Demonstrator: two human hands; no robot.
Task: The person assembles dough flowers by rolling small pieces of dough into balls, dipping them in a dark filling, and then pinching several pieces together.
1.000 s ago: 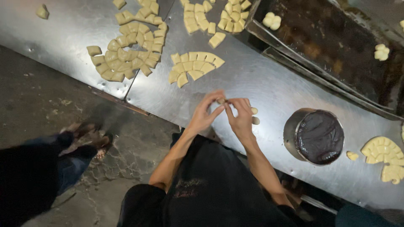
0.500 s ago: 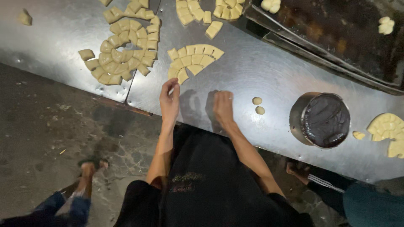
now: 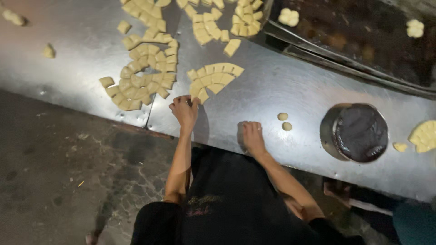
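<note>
We see our left hand (image 3: 184,109) reaching to a small fan of pale, cut dough pieces (image 3: 213,80) on the steel table (image 3: 281,81), fingertips touching its lowest wedge. The pieces lie flat in curved rows, edges touching. Our right hand (image 3: 251,136) rests palm down on the metal, just beside two small round dough balls (image 3: 284,121).

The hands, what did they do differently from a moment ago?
A second ago both hands were together, pinching something small between the fingertips. Now they are apart: the left hand has reached out to the fan of cut dough pieces, and the right hand lies flat on the metal table. The two small dough balls and the dark bowl stayed put.
</note>
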